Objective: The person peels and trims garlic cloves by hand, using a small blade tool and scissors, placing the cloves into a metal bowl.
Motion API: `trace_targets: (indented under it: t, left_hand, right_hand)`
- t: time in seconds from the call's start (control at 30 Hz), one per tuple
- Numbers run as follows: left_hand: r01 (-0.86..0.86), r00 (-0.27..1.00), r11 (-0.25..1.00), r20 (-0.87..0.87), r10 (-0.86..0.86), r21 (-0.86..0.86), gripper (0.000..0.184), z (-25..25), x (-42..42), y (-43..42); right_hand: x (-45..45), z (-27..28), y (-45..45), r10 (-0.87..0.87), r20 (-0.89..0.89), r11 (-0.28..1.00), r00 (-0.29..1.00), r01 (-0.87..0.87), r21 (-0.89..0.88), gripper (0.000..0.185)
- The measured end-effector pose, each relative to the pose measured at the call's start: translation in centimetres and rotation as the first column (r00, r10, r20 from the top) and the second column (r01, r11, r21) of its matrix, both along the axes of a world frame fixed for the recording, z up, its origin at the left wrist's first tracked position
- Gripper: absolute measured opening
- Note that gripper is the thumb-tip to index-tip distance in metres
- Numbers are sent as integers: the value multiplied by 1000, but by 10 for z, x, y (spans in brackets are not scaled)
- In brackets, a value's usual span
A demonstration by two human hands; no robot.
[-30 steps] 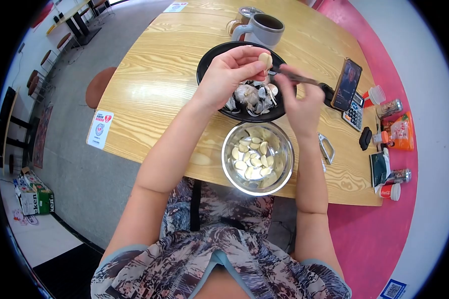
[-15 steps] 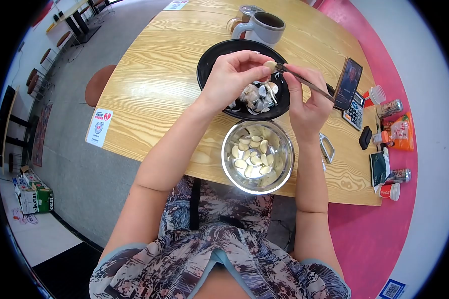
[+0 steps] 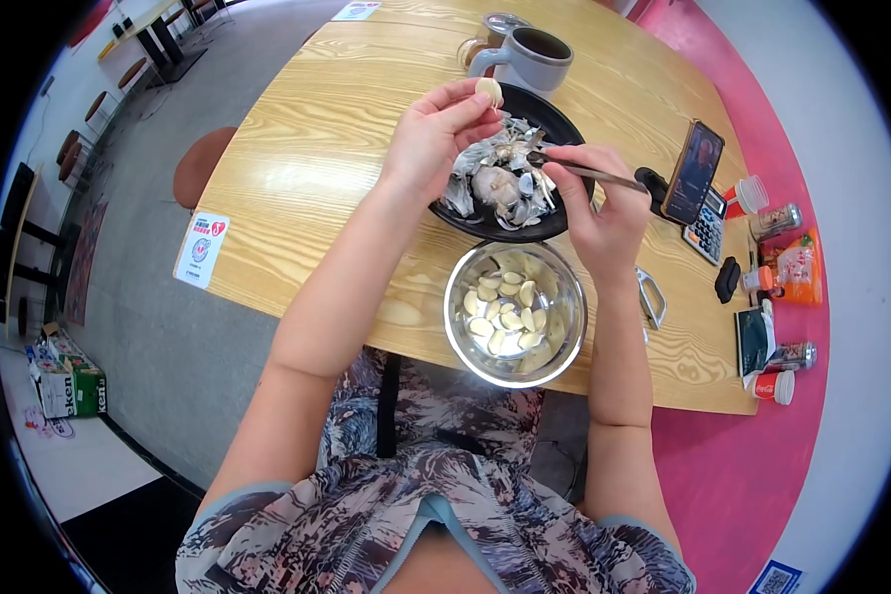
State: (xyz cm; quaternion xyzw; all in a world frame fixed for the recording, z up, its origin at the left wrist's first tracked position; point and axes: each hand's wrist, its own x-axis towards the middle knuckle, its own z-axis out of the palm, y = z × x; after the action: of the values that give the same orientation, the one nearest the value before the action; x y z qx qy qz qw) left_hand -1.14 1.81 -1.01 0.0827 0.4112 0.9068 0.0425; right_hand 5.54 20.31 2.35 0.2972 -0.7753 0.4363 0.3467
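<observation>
Pinched between the thumb and fingers of my left hand [image 3: 436,134] is a pale garlic clove [image 3: 488,92], held up over the far left part of a black plate [image 3: 551,114]. My right hand [image 3: 604,203] grips a small dark-handled knife [image 3: 594,172], its tip over the plate's right half, apart from the clove. Garlic skins [image 3: 475,163] and a garlic bulb [image 3: 497,186] lie on the plate. Nearer to me, a steel bowl [image 3: 564,342] holds several peeled cloves [image 3: 510,315].
A grey mug [image 3: 537,67] and a glass jar [image 3: 477,48] stand behind the plate. On the right are a propped phone [image 3: 693,170], a calculator [image 3: 705,233], a metal carabiner-like item [image 3: 651,297], jars, a red cup [image 3: 774,387] and an orange packet [image 3: 797,267].
My left hand has moved left and away from the knife with the clove, uncovering more of the plate. The knife in my right hand has dropped slightly and shifted left.
</observation>
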Motion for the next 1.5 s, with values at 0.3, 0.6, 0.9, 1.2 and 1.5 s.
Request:
trace_targets:
  t: [0.3,0.6,0.9,1.2,1.5]
  left_hand:
    - [131,982,985,-122,-144,-111,24,2,7,7]
    - [-63,885,891,-439,-159,-449,17,10,18,15]
    - [-167,830,850,-536,-152,-499,17,19,24,13]
    - [-9,872,843,-417,-257,-538,25,18,22,10]
    - [-391,713,732,-687,-143,-558,32,18,29,18]
  right_hand:
    - [-7,-16,4,-192,202,960,960,142,240,16]
    - [2,2,0,23,137,939,990,25,-343,16]
    - [2,7,13,110,274,930,955,-1,-367,15]
    - [-1,4,17,262,345,834,901,-31,-552,15]
    - [-4,-2,14,313,349,788,883,-37,-614,15]
